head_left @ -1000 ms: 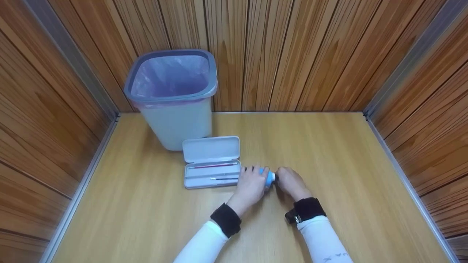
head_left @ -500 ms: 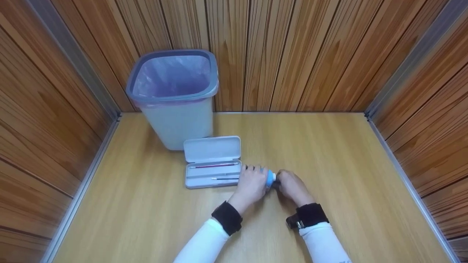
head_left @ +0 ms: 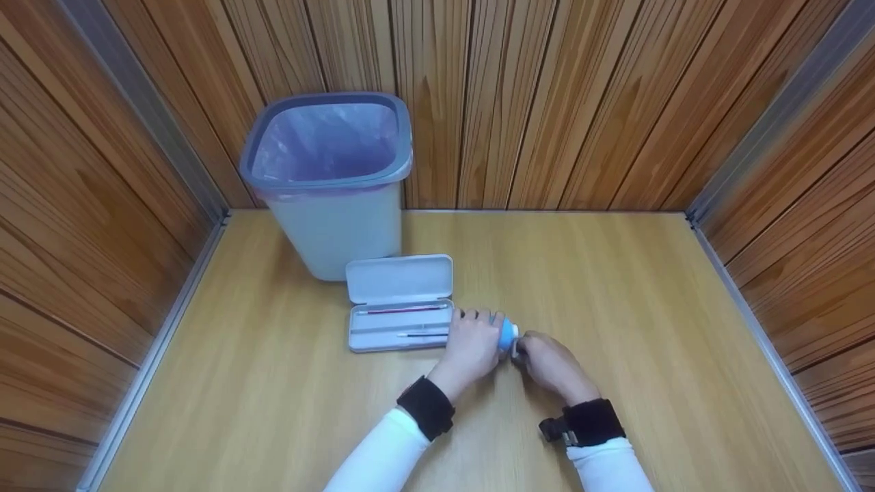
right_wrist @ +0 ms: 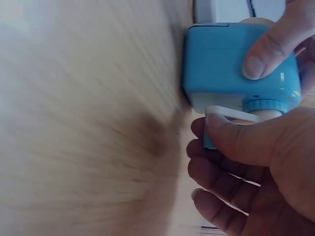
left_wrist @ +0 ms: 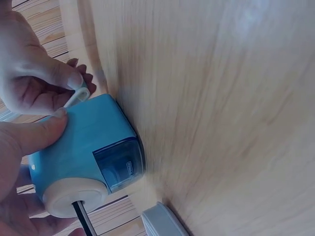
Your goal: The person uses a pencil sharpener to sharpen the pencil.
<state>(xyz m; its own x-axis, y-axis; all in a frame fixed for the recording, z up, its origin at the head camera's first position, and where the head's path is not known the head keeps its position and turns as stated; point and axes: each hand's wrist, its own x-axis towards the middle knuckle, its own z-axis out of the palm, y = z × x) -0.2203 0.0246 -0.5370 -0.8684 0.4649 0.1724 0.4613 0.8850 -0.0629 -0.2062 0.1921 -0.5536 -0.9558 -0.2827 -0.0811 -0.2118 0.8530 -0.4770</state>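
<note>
A light-blue crank pencil sharpener [left_wrist: 93,125] lies between my hands on the table, beside the pencil case [head_left: 400,279]. My left hand [head_left: 472,345] grips its body, thumb on one side and fingers on the other. A dark striped pencil [left_wrist: 84,216] sticks out of the sharpener's round white front, its tip hidden inside. At the opposite end, my right hand [head_left: 550,362] pinches the knob of the white crank [right_wrist: 231,113] between thumb and fingers. The metal case stands open, with a dark red pencil [head_left: 403,309] in its upper part.
A bin [head_left: 335,229] with a grey rim and a plastic liner stands behind the case at the back left. Wood-panelled walls [head_left: 519,102] enclose the table [head_left: 273,383] at the back and both sides.
My right hand has shifted toward me and slightly right with the crank, whose arm now shows pointing down. My left hand stays on the sharpener. The head view has shifted slightly.
</note>
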